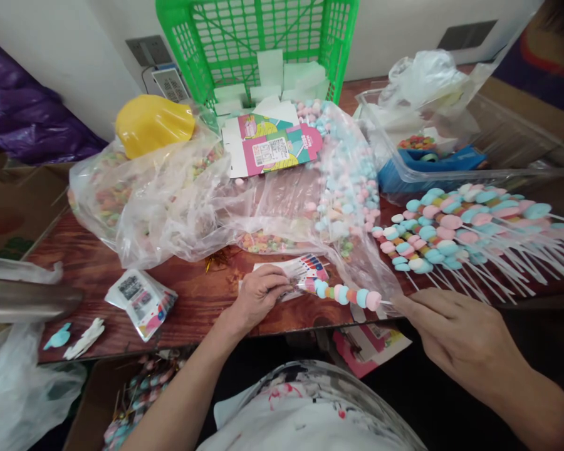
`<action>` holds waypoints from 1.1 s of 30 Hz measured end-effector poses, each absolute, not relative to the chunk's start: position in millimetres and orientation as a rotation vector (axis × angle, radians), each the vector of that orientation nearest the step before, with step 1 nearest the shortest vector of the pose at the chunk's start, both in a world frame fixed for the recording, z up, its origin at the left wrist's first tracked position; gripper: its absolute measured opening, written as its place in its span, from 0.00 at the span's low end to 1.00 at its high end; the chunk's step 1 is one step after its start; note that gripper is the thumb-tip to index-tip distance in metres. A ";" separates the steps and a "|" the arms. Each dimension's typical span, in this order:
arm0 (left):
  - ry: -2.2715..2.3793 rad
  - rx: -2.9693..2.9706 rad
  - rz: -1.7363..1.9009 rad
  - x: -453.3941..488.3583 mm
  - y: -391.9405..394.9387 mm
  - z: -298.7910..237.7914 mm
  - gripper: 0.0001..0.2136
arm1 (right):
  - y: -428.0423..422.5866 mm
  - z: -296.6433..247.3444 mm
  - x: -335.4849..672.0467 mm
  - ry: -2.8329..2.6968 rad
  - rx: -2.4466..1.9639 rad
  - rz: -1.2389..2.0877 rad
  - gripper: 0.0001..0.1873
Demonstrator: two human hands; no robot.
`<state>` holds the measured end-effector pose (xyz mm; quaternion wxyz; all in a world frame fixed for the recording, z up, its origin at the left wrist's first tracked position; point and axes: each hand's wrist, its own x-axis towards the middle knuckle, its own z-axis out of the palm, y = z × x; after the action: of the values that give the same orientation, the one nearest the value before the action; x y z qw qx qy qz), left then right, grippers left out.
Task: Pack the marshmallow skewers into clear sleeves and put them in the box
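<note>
My right hand (455, 332) pinches the white stick of a marshmallow skewer (343, 294), which lies level above the table's front edge. Pink, blue, orange and green sweets are threaded along it. At the skewer's far left end, the fingers of my left hand (263, 291) are closed; what lies between them is hidden. Just behind that hand is a stack of printed clear bags (305, 268). Many finished-looking skewers (455, 228) are piled to the right, their white sticks pointing toward me.
Large clear bags of gummy sweets (145, 194) and marshmallows (348, 169) cover the middle, with a printed carton (277, 147) on top. Behind stands a green crate (263, 31). A clear plastic tub (451, 169) is at right; printed packets (141, 300) and white gloves (85, 338) lie left.
</note>
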<state>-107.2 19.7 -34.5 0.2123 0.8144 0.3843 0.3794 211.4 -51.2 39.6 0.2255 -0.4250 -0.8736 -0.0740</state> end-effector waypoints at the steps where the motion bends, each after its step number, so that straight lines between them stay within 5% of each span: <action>1: 1.066 2.272 1.054 -107.2 19.5 -34.3 0.05 | -51.3 39.9 210.1 -2.398 -1.159 -0.201 0.20; 33: 0.901 2.346 0.988 -103.4 21.2 -27.1 0.06 | -38.2 48.7 218.2 -2.459 -1.006 -0.385 0.23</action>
<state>-103.4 21.2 -27.1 0.2189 0.8477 0.3256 0.3570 218.2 -38.2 48.7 0.2268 -0.3649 -0.8921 -0.1397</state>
